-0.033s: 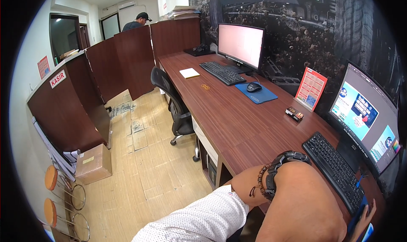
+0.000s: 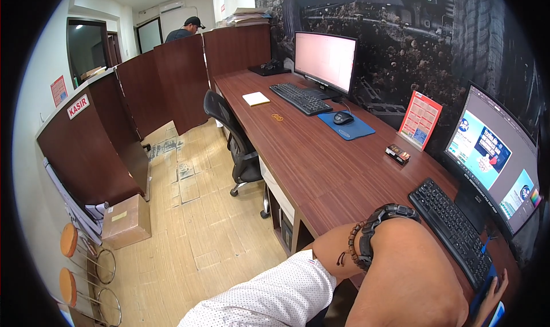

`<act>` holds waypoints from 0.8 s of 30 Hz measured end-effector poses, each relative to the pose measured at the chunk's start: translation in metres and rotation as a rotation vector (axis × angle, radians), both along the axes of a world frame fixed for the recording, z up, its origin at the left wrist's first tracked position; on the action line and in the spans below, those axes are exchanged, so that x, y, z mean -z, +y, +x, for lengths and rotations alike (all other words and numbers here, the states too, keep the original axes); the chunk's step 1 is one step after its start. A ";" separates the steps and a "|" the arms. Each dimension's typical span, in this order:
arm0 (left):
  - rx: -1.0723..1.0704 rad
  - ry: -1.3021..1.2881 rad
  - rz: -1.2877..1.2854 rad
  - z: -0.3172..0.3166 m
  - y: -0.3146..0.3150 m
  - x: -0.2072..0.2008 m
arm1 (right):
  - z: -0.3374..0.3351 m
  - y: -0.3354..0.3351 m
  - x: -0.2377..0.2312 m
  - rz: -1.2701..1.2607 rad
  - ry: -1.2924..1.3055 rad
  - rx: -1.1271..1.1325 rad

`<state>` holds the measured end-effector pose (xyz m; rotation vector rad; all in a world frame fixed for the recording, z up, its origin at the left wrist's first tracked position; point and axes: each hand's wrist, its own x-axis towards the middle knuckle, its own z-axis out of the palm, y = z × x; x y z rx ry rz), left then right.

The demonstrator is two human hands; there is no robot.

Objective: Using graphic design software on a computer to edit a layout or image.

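My left arm comes from a white dotted sleeve (image 2: 263, 295). Round its wrist are a dark beaded bracelet (image 2: 355, 247) and a black watch (image 2: 395, 211). A large stretch of bare skin (image 2: 409, 275), very close to the camera, covers my left hand, so its fingers are hidden. By the lower right rim, a small part of my right hand (image 2: 495, 295) shows with fingers stretched out and apart. It lies beside a dark blue pad (image 2: 487, 286); whether anything is under the palm cannot be seen. A black keyboard (image 2: 450, 227) runs just beyond the wrist.
A monitor (image 2: 492, 155) stands at the right, with a red-and-white card (image 2: 421, 121) and small box (image 2: 397, 154) near it. Farther along the desk are another monitor (image 2: 325, 59), keyboard (image 2: 301, 98), mouse (image 2: 343, 118) and notepad (image 2: 256, 99). A chair (image 2: 232, 132) and carton (image 2: 127, 221) stand left.
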<state>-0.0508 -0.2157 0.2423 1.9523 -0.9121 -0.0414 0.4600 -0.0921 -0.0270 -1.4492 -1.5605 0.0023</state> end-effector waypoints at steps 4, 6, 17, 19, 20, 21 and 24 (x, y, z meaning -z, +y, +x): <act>0.024 0.055 -0.062 0.003 0.003 -0.001 | 0.005 0.003 0.002 0.005 -0.033 0.017; 0.033 0.084 -0.095 0.004 0.002 -0.001 | 0.002 0.002 0.001 0.005 -0.025 0.011; -0.016 -0.291 0.150 0.001 -0.010 0.015 | 0.009 0.004 0.004 0.018 -0.031 -0.022; -0.025 -0.275 0.135 0.003 -0.010 0.018 | 0.006 0.003 0.002 0.012 -0.042 -0.015; -0.016 -0.275 0.127 0.004 -0.010 0.018 | 0.005 0.002 0.001 0.006 -0.054 -0.004; -0.007 -0.276 0.118 0.004 -0.009 0.018 | 0.004 0.001 0.000 0.005 -0.055 -0.003; 0.020 -0.277 0.094 0.005 -0.007 0.017 | 0.003 0.000 -0.001 0.006 -0.050 -0.004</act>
